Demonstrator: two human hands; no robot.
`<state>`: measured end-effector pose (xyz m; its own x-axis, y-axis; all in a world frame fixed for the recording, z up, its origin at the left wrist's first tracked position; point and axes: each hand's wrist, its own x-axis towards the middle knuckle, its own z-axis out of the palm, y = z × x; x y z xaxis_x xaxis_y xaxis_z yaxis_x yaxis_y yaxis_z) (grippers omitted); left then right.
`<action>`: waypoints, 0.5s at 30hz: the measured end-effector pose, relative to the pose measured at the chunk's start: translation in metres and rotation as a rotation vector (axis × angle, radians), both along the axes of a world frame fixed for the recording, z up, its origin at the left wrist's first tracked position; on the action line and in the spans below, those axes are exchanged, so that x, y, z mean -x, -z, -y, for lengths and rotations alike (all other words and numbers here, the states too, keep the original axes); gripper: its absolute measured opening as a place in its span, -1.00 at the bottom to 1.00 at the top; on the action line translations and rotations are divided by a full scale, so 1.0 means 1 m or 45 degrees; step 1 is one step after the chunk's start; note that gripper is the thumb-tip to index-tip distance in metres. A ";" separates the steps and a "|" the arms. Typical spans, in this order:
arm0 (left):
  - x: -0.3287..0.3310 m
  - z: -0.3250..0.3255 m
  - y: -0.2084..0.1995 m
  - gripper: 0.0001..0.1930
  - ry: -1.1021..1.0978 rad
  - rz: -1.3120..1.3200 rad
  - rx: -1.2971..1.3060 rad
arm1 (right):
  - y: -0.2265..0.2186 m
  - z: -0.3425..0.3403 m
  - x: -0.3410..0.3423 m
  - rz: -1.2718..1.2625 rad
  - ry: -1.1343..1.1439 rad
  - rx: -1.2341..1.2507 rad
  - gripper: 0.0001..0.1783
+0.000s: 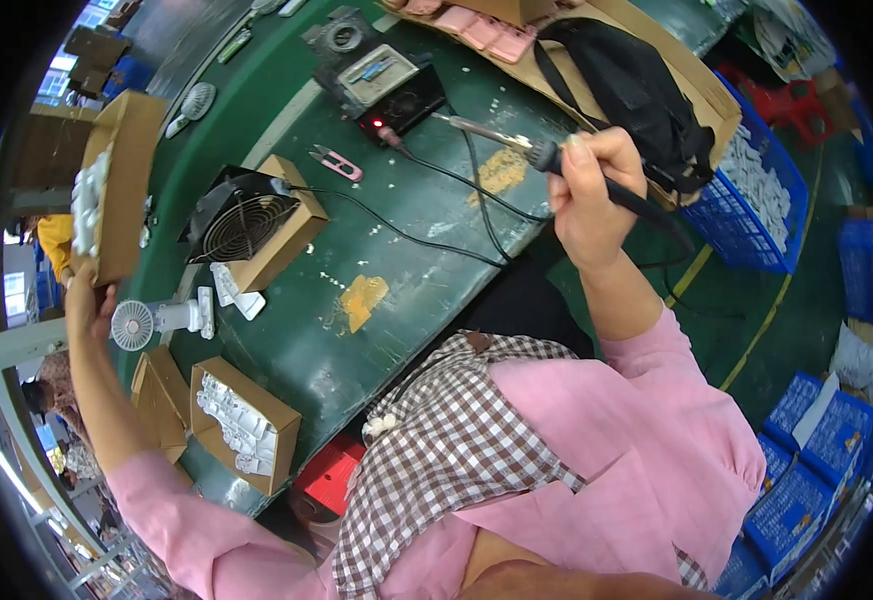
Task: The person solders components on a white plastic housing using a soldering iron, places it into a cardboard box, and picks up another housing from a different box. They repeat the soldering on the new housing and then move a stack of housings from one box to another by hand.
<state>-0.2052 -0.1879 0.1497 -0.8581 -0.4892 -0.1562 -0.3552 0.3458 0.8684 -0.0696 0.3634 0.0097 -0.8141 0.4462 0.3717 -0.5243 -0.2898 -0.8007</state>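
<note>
In my right hand (602,195) is a soldering iron (545,155), its metal tip pointing up and left above the green bench. Its dark cable hangs behind my wrist. My left hand (89,305) reaches far left and grips the near edge of a cardboard box (129,190). White pieces (87,205) show along that box's side; their kind is hard to make out. Part of the left fingers is hidden. A soldering station (402,105) with a glowing red light stands at the back, with a metal tray and a coiled holder behind it.
On the bench (407,270) lie a black fan (242,225) against a cardboard box, pink snips (339,162) and a small white fan (135,325). An open box of white parts (242,420) stands near left. A black bag (627,95) and blue crate (752,210) are at right.
</note>
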 end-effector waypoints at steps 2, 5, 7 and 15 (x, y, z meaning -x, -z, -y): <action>0.018 0.002 0.002 -0.83 -0.024 0.161 -0.028 | -0.001 0.007 0.000 0.018 0.022 -0.030 -0.85; 0.042 -0.026 0.012 -0.78 0.050 0.157 -0.112 | 0.002 0.020 0.002 0.087 0.103 0.007 -0.85; 0.072 -0.056 0.035 -0.78 -0.065 0.243 -0.030 | 0.012 0.027 0.012 0.084 0.136 0.015 -0.82; 0.127 -0.050 0.102 -0.66 -0.281 0.290 -0.207 | 0.035 0.056 0.015 0.064 -0.044 -0.069 -0.77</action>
